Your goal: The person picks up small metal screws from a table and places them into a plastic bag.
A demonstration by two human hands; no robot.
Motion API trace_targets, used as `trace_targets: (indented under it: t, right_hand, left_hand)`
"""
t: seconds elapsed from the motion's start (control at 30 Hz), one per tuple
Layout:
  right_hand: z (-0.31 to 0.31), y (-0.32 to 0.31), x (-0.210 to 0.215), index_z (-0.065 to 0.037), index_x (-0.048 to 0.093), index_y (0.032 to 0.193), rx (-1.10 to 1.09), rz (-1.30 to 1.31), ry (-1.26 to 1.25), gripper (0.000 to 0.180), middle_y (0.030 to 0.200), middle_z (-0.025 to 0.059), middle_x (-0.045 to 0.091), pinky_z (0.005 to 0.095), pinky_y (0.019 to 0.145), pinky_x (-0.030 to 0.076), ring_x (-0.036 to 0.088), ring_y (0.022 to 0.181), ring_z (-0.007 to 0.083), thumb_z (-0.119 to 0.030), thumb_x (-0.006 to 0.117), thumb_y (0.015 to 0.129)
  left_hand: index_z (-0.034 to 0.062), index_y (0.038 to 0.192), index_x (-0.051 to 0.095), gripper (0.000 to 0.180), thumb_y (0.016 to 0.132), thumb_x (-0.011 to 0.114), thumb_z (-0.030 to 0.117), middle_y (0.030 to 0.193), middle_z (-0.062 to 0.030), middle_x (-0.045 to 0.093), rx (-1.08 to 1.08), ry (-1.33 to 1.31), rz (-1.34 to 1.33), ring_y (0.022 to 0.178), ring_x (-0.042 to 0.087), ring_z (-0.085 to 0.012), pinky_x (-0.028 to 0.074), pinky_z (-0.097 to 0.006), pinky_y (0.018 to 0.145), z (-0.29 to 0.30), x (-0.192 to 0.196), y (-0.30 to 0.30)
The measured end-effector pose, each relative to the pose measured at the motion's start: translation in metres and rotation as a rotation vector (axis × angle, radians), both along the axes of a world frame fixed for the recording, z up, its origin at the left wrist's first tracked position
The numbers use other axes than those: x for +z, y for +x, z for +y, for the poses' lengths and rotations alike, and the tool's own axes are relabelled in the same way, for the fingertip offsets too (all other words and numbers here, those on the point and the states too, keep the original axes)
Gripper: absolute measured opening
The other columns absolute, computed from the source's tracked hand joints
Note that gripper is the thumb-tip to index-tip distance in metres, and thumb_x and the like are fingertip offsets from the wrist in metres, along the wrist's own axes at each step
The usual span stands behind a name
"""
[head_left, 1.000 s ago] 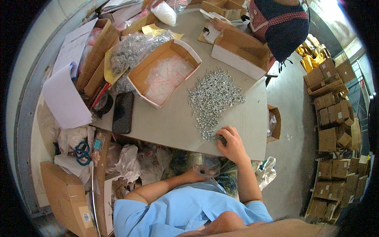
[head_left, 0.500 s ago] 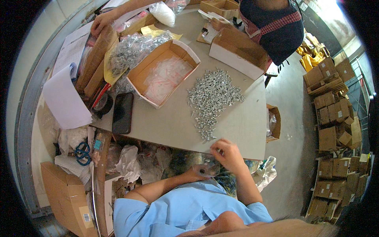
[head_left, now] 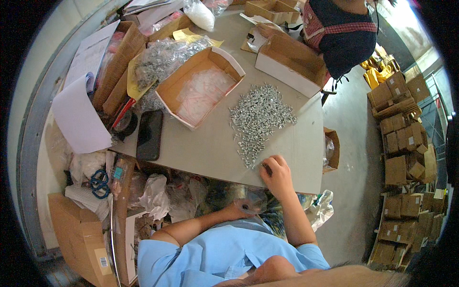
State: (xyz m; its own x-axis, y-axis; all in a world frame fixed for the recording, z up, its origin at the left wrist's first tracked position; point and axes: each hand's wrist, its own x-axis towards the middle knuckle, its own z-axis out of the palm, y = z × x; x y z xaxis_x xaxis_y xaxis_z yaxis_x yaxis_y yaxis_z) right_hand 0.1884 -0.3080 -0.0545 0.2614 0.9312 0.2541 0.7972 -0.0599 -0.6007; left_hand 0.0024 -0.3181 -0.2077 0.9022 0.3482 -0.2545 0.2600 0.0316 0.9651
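A heap of small silver screws [head_left: 260,115] is spread over the tabletop in front of me, narrowing toward its near edge. My right hand [head_left: 277,174] rests at that narrow end with its fingers curled down; whether a screw is between the fingertips is hidden. Below the table edge, near my lap, my left hand [head_left: 237,208] holds a clear plastic bag [head_left: 253,203] with a dark spot in it. Left of the screws stands a white-rimmed cardboard box [head_left: 228,98] with clear, red-lined bags [head_left: 203,93] inside.
A black phone [head_left: 149,135] and a tape roll [head_left: 126,125] lie at the table's left. Behind them are bagged hardware [head_left: 167,62] and papers [head_left: 79,115]. Another person [head_left: 346,38] stands across the table beside a long white box [head_left: 287,76]. Cartons [head_left: 401,162] are stacked far right.
My right hand has moved up from the table edge to the near end of the screws. The other person's arm has withdrawn from the upper left, and their body has shifted right.
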Motion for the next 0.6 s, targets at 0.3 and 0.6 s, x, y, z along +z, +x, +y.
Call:
trace_targets:
  t: [0.3,0.6]
  right_hand:
    - [-0.017,-0.003,0.021,-0.004,0.065,0.095,0.242,0.237,-0.267,0.019,0.092,0.0138,0.06,0.0334,0.065,0.05,0.061,0.072,0.0263,-0.008,0.067,0.076]
    - [0.025,-0.008,0.0,-0.005,0.064,0.096,0.032,0.069,0.03,0.019,0.092,0.0139,0.06,0.0377,0.073,0.05,0.061,0.084,0.0306,-0.007,0.065,0.077]
  left_hand:
    - [0.0023,0.102,0.063,0.04,0.073,0.079,0.024,0.099,-0.0108,0.067,0.031,-0.103,0.035,0.093,0.061,-0.0161,0.047,-0.032,0.087,0.006,0.031,-0.001]
    - [0.0017,0.1,0.065,0.037,0.075,0.077,0.024,0.102,-0.0119,0.069,-0.055,-0.062,0.001,0.097,0.061,-0.0181,0.046,-0.033,0.089,0.007,0.011,0.0]
